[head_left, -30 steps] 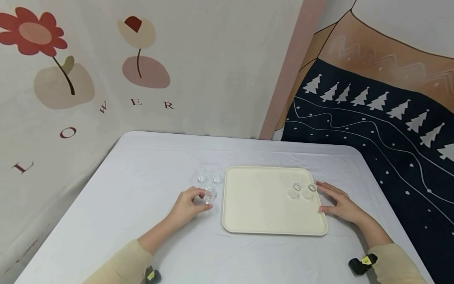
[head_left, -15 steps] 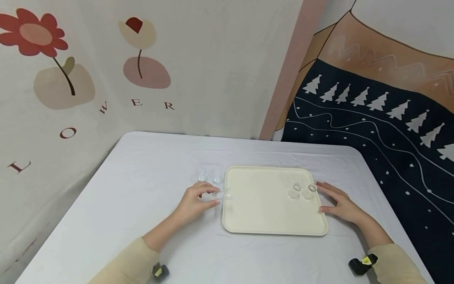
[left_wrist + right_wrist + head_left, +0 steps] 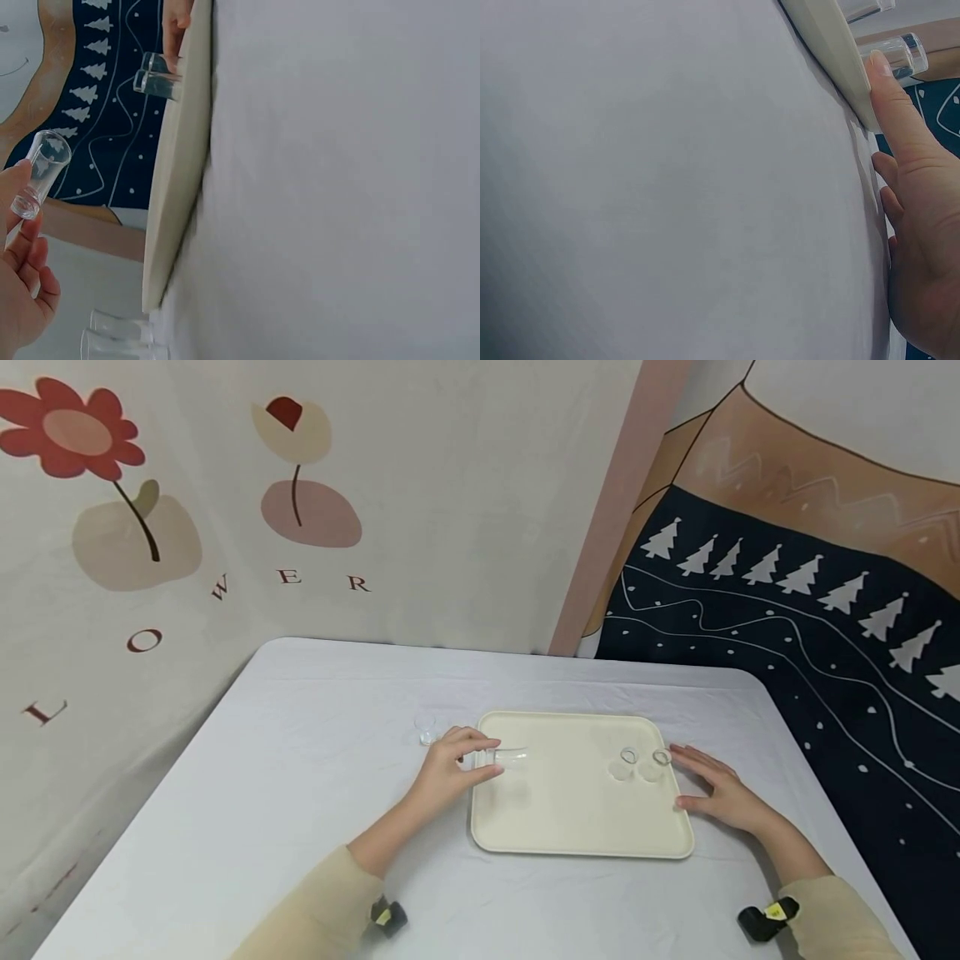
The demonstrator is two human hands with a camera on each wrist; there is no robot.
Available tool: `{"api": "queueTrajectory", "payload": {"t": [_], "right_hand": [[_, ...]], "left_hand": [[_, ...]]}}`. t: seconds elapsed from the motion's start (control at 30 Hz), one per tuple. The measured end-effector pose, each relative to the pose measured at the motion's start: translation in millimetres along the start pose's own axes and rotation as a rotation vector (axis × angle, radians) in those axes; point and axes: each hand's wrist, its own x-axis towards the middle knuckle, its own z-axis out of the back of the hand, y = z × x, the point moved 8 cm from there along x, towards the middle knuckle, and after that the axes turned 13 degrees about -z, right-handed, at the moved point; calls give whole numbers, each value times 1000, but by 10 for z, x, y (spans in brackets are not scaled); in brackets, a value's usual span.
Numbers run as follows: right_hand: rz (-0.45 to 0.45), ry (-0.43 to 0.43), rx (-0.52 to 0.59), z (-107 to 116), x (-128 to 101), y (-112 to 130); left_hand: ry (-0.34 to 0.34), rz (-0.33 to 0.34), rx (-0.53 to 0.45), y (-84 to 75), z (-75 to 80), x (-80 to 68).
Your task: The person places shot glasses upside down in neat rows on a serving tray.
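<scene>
My left hand (image 3: 447, 766) pinches a clear shot glass (image 3: 514, 757) between thumb and fingers near its thick base. The glass lies sideways in the air over the left part of a cream tray (image 3: 570, 810), its mouth pointing right. In the left wrist view the same glass (image 3: 49, 161) is well above the tray. Two more shot glasses (image 3: 649, 768) stand upside down on the tray's right side, bases up. My right hand (image 3: 723, 793) rests at the tray's right edge with fingers extended; its thumb (image 3: 889, 94) touches the rim beside a glass (image 3: 904, 58).
Left of the tray, a shot glass (image 3: 426, 729) stands upright on the white tablecloth (image 3: 360, 693); the left wrist view shows two glasses (image 3: 124, 346) there, one hidden behind the left hand from the head. Fabric with flowers and trees hangs behind the table.
My left hand has carried the shot glass from the tablecloth rightward over the tray, turning it from upright onto its side. The right hand and the glasses on the tray have stayed put.
</scene>
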Motion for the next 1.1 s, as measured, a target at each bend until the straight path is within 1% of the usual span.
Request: {"api": "queueTrajectory", "payload": {"t": [0.17,0.33,0.47,0.6,0.73,0.87,1.1], "right_hand": [[-3,2,-3,-3,-6,10],[-5,0,-9,-1,-2,5],[3,-2,-8,1,0,12],[11,0,-2,-1,0,22],[15,-2,-2,6,0,21],[20,-7,-6,8,4,16],[11,-6,-11,5,-1,8]], "left_hand": [[-12,-29,-28,-46,-140,134],[-30,-36,-54,-53,-290,247],[-35,-19,-71,-48,-428,324],[-34,18,-91,-38,-574,390],[-44,35,-123,-47,-701,449],[-50,47,-144,-44,-829,489],[-34,86,-152,-14,-1069,536]]}}
